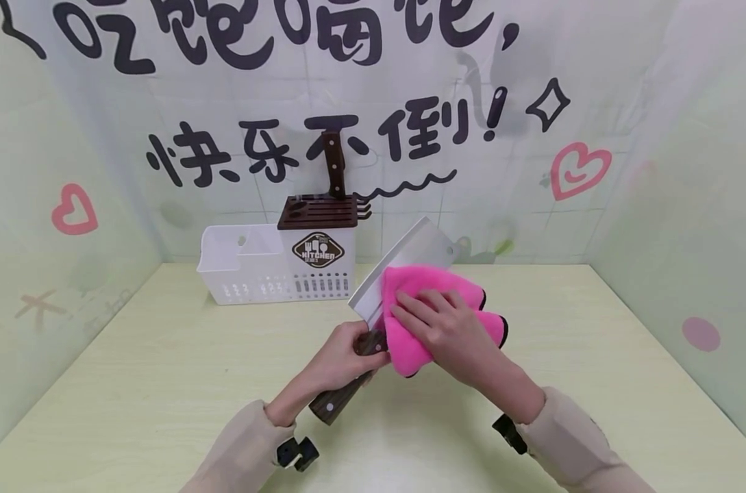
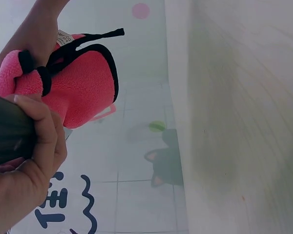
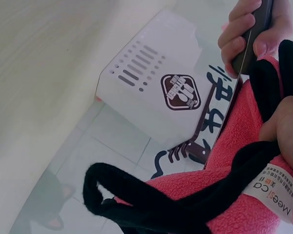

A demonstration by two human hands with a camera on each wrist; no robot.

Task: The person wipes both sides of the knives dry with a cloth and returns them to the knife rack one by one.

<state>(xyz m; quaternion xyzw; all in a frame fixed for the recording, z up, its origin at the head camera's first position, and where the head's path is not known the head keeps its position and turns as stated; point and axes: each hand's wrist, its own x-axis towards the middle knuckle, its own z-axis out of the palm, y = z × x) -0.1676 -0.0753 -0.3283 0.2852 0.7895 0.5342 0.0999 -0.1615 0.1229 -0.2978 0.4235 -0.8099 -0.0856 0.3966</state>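
My left hand (image 1: 340, 357) grips the dark wooden handle (image 1: 338, 400) of a cleaver (image 1: 420, 244), fingers and thumb wrapped round it. The blade points up and to the right, held above the table. A fluffy pink towel (image 1: 403, 348) with black edging covers part of the blade. On the towel lies my right hand (image 1: 449, 330), holding it against the blade with the fingers spread over its front. In the right wrist view the thumb presses the towel from the other side, beside a white label (image 3: 273, 190) and a black loop (image 3: 132, 192).
Behind the hands, against the back wall, stands a white plastic holder (image 1: 243, 263) with a brown slotted top (image 1: 319, 212). A knife with a brown riveted handle (image 1: 333, 164) stands in it. The pale wooden table (image 1: 163, 383) extends to both sides.
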